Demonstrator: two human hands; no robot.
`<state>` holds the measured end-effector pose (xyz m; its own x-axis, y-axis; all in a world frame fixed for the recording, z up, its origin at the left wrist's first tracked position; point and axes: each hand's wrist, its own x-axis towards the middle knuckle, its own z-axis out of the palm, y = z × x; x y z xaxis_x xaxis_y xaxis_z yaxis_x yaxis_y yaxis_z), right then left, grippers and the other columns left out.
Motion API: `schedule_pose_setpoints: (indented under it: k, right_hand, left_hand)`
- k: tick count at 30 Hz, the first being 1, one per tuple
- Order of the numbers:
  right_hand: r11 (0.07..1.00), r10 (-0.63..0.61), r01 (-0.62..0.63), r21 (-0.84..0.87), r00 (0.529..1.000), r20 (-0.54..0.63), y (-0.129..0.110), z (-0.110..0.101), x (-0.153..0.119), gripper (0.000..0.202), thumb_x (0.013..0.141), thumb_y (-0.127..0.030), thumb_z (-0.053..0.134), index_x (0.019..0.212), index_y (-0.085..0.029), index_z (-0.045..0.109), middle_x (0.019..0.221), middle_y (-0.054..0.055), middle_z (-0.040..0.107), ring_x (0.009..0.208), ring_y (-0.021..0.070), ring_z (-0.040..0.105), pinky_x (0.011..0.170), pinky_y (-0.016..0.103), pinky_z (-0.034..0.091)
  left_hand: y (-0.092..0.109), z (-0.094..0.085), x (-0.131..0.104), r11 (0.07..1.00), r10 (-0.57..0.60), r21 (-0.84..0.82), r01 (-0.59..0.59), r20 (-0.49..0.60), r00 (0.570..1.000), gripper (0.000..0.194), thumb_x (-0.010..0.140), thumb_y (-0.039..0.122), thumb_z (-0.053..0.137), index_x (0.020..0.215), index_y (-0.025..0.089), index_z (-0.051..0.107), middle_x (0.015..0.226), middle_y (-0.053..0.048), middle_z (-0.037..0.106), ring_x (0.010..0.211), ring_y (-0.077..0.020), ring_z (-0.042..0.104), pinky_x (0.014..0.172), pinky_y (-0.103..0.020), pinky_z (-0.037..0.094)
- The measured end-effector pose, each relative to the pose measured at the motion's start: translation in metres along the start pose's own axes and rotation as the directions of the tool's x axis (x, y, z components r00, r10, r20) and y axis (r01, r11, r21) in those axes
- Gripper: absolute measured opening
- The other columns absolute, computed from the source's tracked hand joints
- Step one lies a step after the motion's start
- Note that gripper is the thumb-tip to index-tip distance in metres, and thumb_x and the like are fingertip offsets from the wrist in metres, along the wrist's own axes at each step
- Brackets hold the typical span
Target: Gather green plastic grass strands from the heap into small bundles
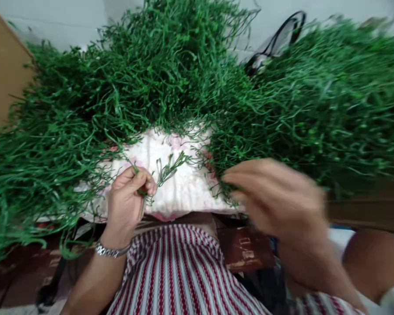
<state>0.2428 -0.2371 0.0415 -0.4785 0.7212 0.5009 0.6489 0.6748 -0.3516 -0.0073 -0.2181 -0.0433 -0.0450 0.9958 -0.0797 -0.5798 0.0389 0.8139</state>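
Nearest the camera lies a red-and-white striped garment (180, 275) over the person's lap, with a dark reddish-brown wooden surface (246, 251) just beyond it.

The left hand (129, 199), a metal watch (111, 250) on its wrist, is curled narrow, thumb and fingertips pinched on a small bunch of thin green stems (166, 170). The bunch rises from the pinch and fans out to the upper right, above the white cloth (180, 183).

The right hand (272, 197) is blurred by motion. Its fingers point left, toward the near edge of the right-hand green heap (315, 113), at or close to the strands there. Whether it grips any of them cannot be told.

The white cloth, faintly patterned in pink, is spread at the middle, its near edge hanging at the lap side. Heaps of the same thin green stems ring it: a heap on the left (46, 144), a taller mound at the far middle (170, 61) and the broad heap on the right.

Beyond the heaps, a black-handled bag (276, 41) shows against a pale wall, and a brown board (3, 78) stands at the far left.
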Motion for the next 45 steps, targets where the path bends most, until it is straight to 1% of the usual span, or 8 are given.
schedule_pose_setpoints:
  k: [2, 5, 11, 24, 28, 32, 39, 45]
  right_hand:
    - [0.987, -0.163, 0.163, 0.013, 0.979, 0.122, -0.011, 0.054, 0.008, 0.018, 0.084, -0.020, 0.055, 0.101, -0.018, 0.062, 0.099, 0.008, 0.065, 0.095, 0.0202, 0.058, 0.083, 0.037, 0.049]
    - [0.983, -0.178, 0.169, 0.070, 0.972, 0.154, -0.016, 0.117, 0.020, 0.026, 0.088, -0.025, 0.049, 0.110, -0.013, 0.057, 0.110, 0.010, 0.060, 0.104, 0.0212, 0.052, 0.089, 0.038, 0.046]
    - [0.978, -0.153, 0.191, -0.090, 0.935, 0.320, -0.005, 0.170, 0.033, 0.019, 0.090, -0.020, 0.044, 0.094, -0.012, 0.061, 0.100, 0.012, 0.060, 0.105, 0.0253, 0.046, 0.092, 0.043, 0.037]
    - [0.973, -0.230, 0.215, 0.082, 0.900, 0.371, 0.000, 0.140, 0.042, 0.013, 0.085, -0.016, 0.048, 0.089, -0.016, 0.060, 0.089, 0.006, 0.062, 0.089, 0.0193, 0.052, 0.095, 0.040, 0.034]
    - [0.971, -0.209, 0.156, 0.183, 0.923, 0.323, 0.003, 0.136, 0.043, 0.016, 0.088, -0.020, 0.046, 0.098, -0.017, 0.059, 0.092, 0.006, 0.063, 0.093, 0.0189, 0.054, 0.093, 0.039, 0.037]
    - [0.959, -0.205, 0.139, 0.246, 0.941, 0.268, 0.001, 0.130, 0.055, 0.017, 0.088, -0.018, 0.044, 0.100, -0.015, 0.056, 0.087, 0.007, 0.065, 0.088, 0.0187, 0.058, 0.085, 0.035, 0.041]
    - [0.963, -0.249, 0.187, 0.195, 0.894, 0.373, -0.009, 0.126, 0.073, 0.031, 0.091, -0.022, 0.043, 0.119, -0.011, 0.048, 0.091, 0.008, 0.066, 0.084, 0.0188, 0.059, 0.079, 0.031, 0.041]
    - [0.963, -0.262, 0.203, 0.176, 0.855, 0.448, -0.009, 0.134, 0.073, 0.031, 0.088, -0.019, 0.046, 0.118, -0.013, 0.050, 0.091, 0.007, 0.064, 0.083, 0.0184, 0.058, 0.078, 0.031, 0.041]
  left_hand:
    - [0.002, 0.001, 0.001, 1.000, 0.025, -0.004, -0.025, 0.012, 1.000, 0.016, 0.076, 0.021, 0.059, 0.061, 0.014, 0.058, 0.056, 0.000, 0.049, 0.053, -0.0106, 0.049, 0.053, -0.025, 0.041]
    - [0.004, 0.001, 0.000, 0.998, 0.064, 0.007, -0.064, 0.003, 0.998, 0.016, 0.075, 0.023, 0.060, 0.062, 0.015, 0.059, 0.063, -0.003, 0.052, 0.065, -0.0132, 0.054, 0.064, -0.027, 0.046]
    - [0.010, -0.006, -0.002, 0.991, 0.129, 0.039, -0.128, -0.006, 0.992, 0.018, 0.073, 0.027, 0.062, 0.060, 0.016, 0.059, 0.068, -0.004, 0.054, 0.073, -0.0152, 0.056, 0.075, -0.032, 0.049]
    - [0.011, -0.029, 0.024, 0.975, 0.120, 0.198, -0.100, -0.090, 0.989, 0.024, 0.077, 0.035, 0.059, 0.069, 0.012, 0.064, 0.067, -0.005, 0.061, 0.062, -0.0137, 0.057, 0.064, -0.027, 0.046]
    - [0.011, -0.030, 0.005, 0.830, 0.284, 0.520, -0.204, -0.078, 0.956, 0.018, 0.076, 0.032, 0.061, 0.074, 0.016, 0.068, 0.071, -0.004, 0.062, 0.069, -0.0147, 0.056, 0.068, -0.026, 0.043]
    - [0.015, -0.024, -0.017, 0.683, 0.278, 0.672, -0.287, 0.124, 0.952, 0.021, 0.071, 0.032, 0.067, 0.086, 0.018, 0.070, 0.086, -0.006, 0.065, 0.079, -0.0183, 0.057, 0.073, -0.027, 0.043]
    - [0.007, -0.025, -0.020, 0.830, 0.381, 0.462, -0.312, -0.060, 0.923, 0.032, 0.072, 0.046, 0.064, 0.086, 0.018, 0.069, 0.083, -0.006, 0.066, 0.075, -0.0188, 0.059, 0.067, -0.027, 0.044]
    - [0.002, -0.033, -0.022, 0.836, 0.265, 0.517, -0.184, -0.088, 0.960, 0.017, 0.072, 0.030, 0.066, 0.084, 0.018, 0.068, 0.073, -0.002, 0.064, 0.065, -0.0133, 0.055, 0.060, -0.023, 0.041]
